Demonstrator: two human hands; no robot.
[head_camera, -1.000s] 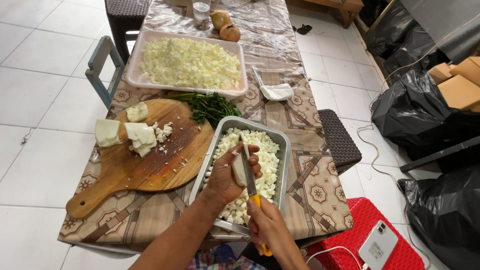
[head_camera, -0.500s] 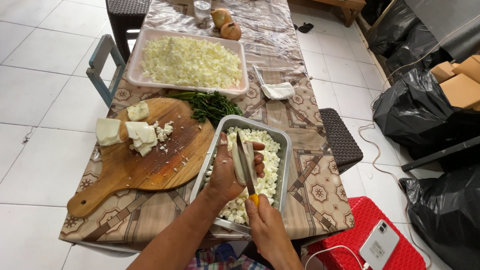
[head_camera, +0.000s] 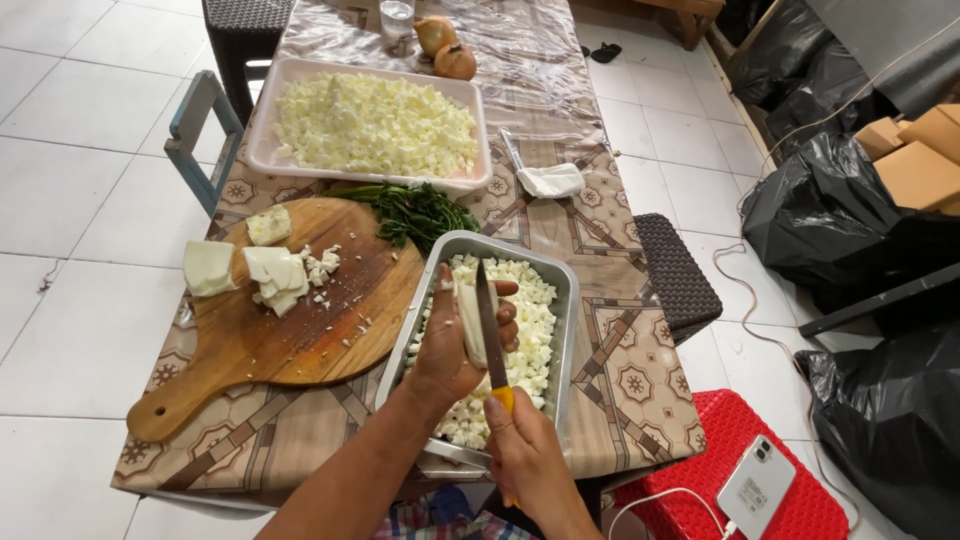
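Cheese slab (head_camera: 470, 322), smooth white, under steel knife (head_camera: 489, 322) blade.

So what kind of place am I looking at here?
Probably an informal food-prep spot, not a fitted kitchen: a plastic-covered table on tiled floor, a metal tray of diced white cubes, a wooden cutting board, bin bags nearby.

My right hand (head_camera: 528, 455) hides the yellow knife handle (head_camera: 503, 398) — my forearms run off the near edge.
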